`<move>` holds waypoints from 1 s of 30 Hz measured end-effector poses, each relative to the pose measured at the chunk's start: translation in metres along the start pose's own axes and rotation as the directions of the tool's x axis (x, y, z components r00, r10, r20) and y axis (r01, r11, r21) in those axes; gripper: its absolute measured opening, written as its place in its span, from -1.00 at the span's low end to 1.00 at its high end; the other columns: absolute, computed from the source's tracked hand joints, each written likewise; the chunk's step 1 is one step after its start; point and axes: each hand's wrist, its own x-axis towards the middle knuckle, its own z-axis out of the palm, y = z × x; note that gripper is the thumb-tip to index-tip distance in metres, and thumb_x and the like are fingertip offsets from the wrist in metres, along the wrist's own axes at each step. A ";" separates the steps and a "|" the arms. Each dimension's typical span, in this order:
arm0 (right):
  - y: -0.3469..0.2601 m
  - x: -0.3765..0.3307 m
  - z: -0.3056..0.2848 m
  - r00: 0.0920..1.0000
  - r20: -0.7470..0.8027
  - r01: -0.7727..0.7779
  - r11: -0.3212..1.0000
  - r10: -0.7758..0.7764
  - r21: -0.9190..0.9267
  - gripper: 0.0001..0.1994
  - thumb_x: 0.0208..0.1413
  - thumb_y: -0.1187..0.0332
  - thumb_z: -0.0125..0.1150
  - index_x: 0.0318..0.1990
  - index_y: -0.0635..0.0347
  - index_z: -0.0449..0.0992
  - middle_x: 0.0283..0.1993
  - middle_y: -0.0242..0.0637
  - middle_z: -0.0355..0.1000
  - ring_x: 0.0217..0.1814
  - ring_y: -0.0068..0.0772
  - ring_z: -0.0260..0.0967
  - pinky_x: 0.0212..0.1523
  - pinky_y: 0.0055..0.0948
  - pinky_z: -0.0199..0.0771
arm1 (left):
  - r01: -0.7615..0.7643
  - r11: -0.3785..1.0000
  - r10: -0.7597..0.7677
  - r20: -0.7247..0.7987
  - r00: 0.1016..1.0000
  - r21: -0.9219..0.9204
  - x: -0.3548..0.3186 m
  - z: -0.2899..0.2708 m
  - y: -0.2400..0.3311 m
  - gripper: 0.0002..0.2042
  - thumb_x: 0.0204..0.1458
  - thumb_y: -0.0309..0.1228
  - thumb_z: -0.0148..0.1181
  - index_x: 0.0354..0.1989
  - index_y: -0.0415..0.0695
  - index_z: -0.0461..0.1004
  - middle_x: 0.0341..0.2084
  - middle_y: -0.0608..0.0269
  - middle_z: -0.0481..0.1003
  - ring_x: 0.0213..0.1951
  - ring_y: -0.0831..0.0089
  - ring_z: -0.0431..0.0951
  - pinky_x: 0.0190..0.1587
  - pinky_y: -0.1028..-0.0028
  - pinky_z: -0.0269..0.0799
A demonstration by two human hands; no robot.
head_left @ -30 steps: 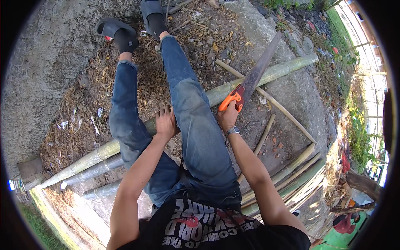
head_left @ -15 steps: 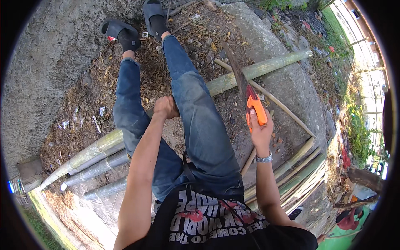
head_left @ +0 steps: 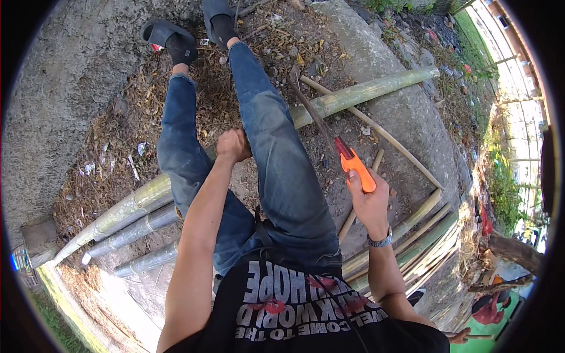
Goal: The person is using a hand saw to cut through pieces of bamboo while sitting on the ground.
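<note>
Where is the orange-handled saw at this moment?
In the head view, the saw is just right of centre, beside the right leg; the right hand holds its orange handle. Its blade crosses a thick bamboo pole in the picture, contact unclear.

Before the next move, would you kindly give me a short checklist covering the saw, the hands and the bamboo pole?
1. Saw held by its orange handle in the right hand: ok.
2. Left hand on the bamboo pole: ok, it appears curled over it between the legs.
3. Left hand away from the blade: ok, the right leg is between them.
4. Blade's teeth touching the pole: cannot tell; the blade crosses it in view.
5. Safe depth between blade and right leg: cannot tell from this view.
6. Gloves on: not ok, both hands are bare.
</note>
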 end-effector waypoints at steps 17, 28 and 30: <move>-0.019 0.018 -0.022 0.977 0.177 -0.103 0.991 0.117 -0.089 -0.71 0.28 0.24 0.21 -0.29 0.37 0.57 -0.58 -0.03 0.37 -0.59 -0.08 0.32 -0.47 -0.19 0.28 | -0.013 0.999 0.013 0.013 1.000 0.029 -0.005 0.002 0.005 -0.61 0.00 -0.26 0.21 -0.03 -0.21 0.52 -0.27 -0.09 0.66 -0.18 0.03 0.71 -0.08 0.15 0.64; 0.015 0.152 0.073 0.923 0.290 -0.235 0.967 0.252 -0.094 -0.59 0.24 0.08 0.23 -0.26 0.39 0.59 -0.53 0.04 0.48 -0.43 0.00 0.54 -0.32 -0.08 0.45 | -0.025 1.000 0.026 -0.111 0.994 0.006 0.002 0.030 0.006 -0.57 -0.07 -0.12 0.33 -0.10 -0.17 0.59 -0.23 -0.13 0.65 -0.15 0.02 0.69 -0.06 0.12 0.63; 0.018 0.121 0.068 0.994 0.111 -0.018 0.995 0.007 0.098 -0.58 0.26 0.07 0.21 -0.24 0.39 0.61 -0.57 -0.03 0.47 -0.49 -0.13 0.52 -0.37 -0.11 0.42 | 0.056 0.998 -0.057 -0.052 0.997 -0.024 0.014 0.051 -0.018 -0.61 -0.03 -0.15 0.29 -0.11 -0.16 0.60 -0.24 -0.14 0.64 -0.14 0.01 0.69 -0.04 0.11 0.63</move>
